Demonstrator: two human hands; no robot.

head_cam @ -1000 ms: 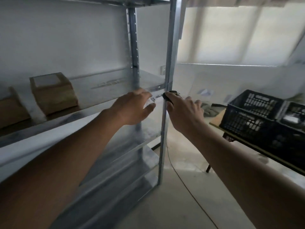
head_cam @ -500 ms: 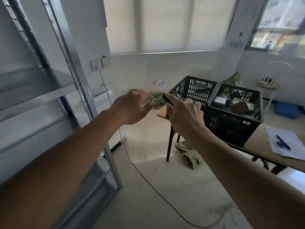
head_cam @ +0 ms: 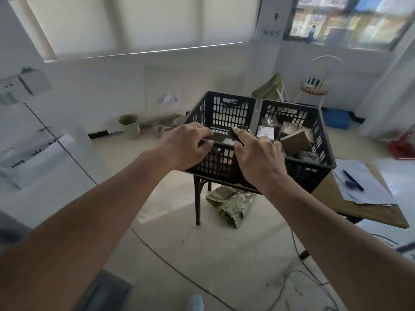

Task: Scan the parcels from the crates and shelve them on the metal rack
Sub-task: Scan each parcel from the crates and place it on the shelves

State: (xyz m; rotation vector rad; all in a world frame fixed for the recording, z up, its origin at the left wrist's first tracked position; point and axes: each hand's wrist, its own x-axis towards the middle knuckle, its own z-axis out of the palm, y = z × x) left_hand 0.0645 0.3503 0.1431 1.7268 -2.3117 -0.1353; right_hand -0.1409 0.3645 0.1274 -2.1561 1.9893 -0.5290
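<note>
— What is changing?
— The rack is gone from view; two black crates (head_cam: 292, 122) are now sitting ahead on the table (head_cam: 370, 212).
— Hands?
— Left hand (head_cam: 186, 147) is curling, empty; right hand (head_cam: 256, 158) is gripping a black scanner (head_cam: 235, 134). Brown parcels (head_cam: 295, 141) are filling the right crate.

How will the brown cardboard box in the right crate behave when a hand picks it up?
The brown cardboard box probably stays stiff, since its faces look flat and its edges straight. It leans tilted on other parcels in the right crate, so it may slide when touched. It looks compact, so likely light enough for one hand.
</note>
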